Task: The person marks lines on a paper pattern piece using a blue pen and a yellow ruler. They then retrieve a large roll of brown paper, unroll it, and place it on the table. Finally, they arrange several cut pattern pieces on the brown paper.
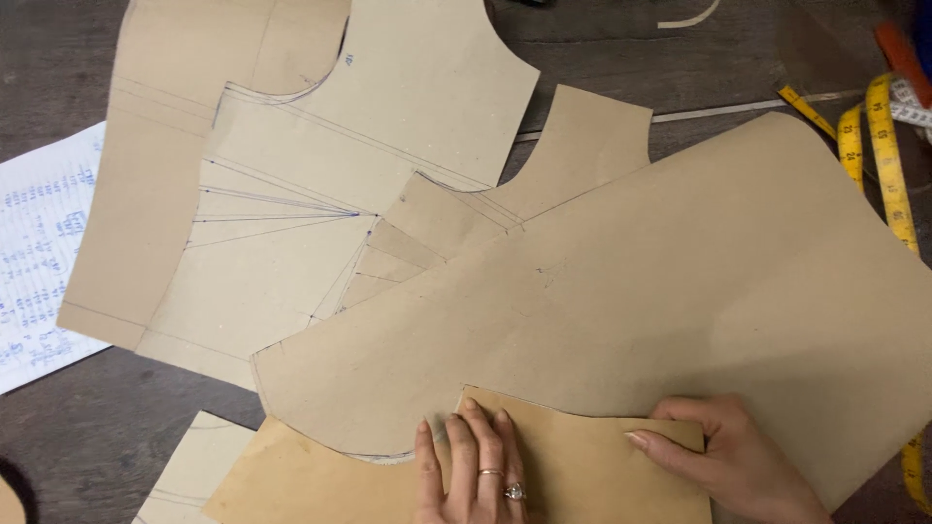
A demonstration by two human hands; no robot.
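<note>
Several brown paper pattern pieces overlap on a dark wooden table (58, 58). A large curved pattern piece (680, 291) covers the middle and right. On its near edge lies a smaller, darker tan piece (582, 466). My left hand (473, 471), wearing two rings, presses flat on that tan piece with fingers together. My right hand (723, 456) rests at the tan piece's right edge, thumb and fingers on its corner. Further back lie bodice-shaped pieces (291, 194) with blue pen lines.
A yellow measuring tape (888, 165) snakes along the right edge. A white sheet with blue handwriting (39, 243) lies at the left. Another pale pattern piece (189, 466) pokes out at the bottom left. A thin paper strip (718, 112) crosses the upper right.
</note>
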